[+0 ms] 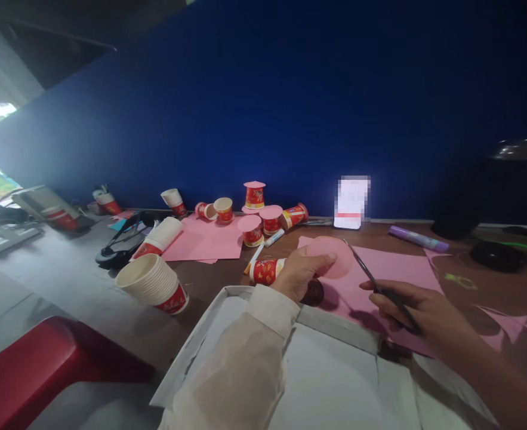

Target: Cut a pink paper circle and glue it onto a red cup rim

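Observation:
Between the thumb and fingers of my left hand (301,269) is a round pink paper disc (330,258). My right hand (409,307) is wrapped round the dark handles of a pair of scissors (365,266), whose blades point up and left beside the disc's right edge. Under both hands lies a large pink paper sheet (393,272). Just left of my left hand a red paper cup (265,272) rests on its side. Behind it stand several red cups topped with pink discs, one of them a cup (250,232) near a white marker (274,238).
A stack of paper cups (151,283) leans at the left, near a dark strap (124,239). A lit phone (351,203) stands against the blue partition (290,107). To the right lie a purple tube (418,238) and pink scraps (509,325). An open white box (335,382) sits in front.

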{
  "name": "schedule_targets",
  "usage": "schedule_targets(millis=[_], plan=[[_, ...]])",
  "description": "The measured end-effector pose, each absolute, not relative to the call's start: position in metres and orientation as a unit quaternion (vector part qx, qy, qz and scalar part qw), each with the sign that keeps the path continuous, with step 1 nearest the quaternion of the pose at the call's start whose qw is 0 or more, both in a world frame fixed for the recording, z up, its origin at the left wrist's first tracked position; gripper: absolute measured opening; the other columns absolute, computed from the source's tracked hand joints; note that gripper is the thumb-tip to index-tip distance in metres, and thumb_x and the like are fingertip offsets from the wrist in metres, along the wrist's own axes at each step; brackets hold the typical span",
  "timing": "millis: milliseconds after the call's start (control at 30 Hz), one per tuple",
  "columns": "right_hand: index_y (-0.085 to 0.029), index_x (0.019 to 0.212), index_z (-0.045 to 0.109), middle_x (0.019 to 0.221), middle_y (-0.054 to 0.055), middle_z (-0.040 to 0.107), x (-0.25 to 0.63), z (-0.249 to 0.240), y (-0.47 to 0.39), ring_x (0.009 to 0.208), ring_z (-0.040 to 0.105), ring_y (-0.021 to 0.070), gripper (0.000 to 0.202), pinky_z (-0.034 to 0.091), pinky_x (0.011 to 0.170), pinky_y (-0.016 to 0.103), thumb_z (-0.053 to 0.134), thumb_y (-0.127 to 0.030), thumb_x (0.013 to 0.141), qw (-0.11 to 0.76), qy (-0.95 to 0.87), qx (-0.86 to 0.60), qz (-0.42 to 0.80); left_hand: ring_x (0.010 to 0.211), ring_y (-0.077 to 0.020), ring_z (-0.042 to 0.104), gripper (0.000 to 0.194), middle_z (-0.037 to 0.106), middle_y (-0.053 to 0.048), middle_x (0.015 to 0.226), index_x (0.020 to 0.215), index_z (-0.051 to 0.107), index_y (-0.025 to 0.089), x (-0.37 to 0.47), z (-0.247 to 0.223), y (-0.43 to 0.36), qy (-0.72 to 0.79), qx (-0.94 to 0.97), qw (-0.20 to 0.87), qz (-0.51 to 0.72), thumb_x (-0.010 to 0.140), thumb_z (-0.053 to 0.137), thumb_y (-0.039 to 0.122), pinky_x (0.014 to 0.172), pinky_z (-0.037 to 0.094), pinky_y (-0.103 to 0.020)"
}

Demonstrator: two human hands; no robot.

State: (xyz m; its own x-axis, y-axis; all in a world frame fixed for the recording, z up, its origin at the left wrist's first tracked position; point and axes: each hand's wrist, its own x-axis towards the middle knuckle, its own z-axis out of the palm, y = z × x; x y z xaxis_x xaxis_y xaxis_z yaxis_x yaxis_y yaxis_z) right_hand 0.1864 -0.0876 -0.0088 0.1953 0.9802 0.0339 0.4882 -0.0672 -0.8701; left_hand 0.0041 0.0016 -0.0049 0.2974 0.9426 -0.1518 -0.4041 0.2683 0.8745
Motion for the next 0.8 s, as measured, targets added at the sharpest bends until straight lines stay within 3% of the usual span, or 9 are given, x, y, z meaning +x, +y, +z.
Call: schedule_targets(millis=[133,600,800], plan=[[-0.019,0.096,0.079,0.048,-0.002,0.058,0.192,-0.009,-0.084,0.048,0.052,0.0163,0.055,0.045,0.050,0.029,0.071,-0.065,0.067,0.376,-0.536,-0.661,0.367,0.072,-0.0134,0.058,0.047,0.066,-0.002,0.076,0.081,0.069,0.013,0.004,-0.004,0.002,0.366,0.385,0.703,0.473,0.046,0.094,0.033,0.074,0.045,-0.028],[-0.022,0.090,0.079,0.045,-0.003,0.056,0.185,0.001,-0.088,0.048,0.051,0.0161,0.046,0.044,0.058,0.032,0.068,-0.060,0.068,0.390,-0.537,-0.677,0.318,0.076,-0.0150,0.059,0.046,0.067,-0.003,0.079,0.084,0.070,0.012,0.004,-0.007,0.003,0.347,0.388,0.705,0.482,0.050,0.092,0.032,0.081,0.045,-0.031],[-0.020,0.088,0.078,0.054,0.000,0.064,0.181,-0.001,-0.087,0.048,0.056,0.0171,0.046,0.045,0.050,0.031,0.071,-0.059,0.065,0.411,-0.501,-0.669,0.364,0.075,-0.0145,0.058,0.046,0.066,-0.003,0.079,0.083,0.070,0.013,0.004,-0.009,0.004,0.342,0.397,0.700,0.485,0.049,0.092,0.035,0.080,0.045,-0.030]])
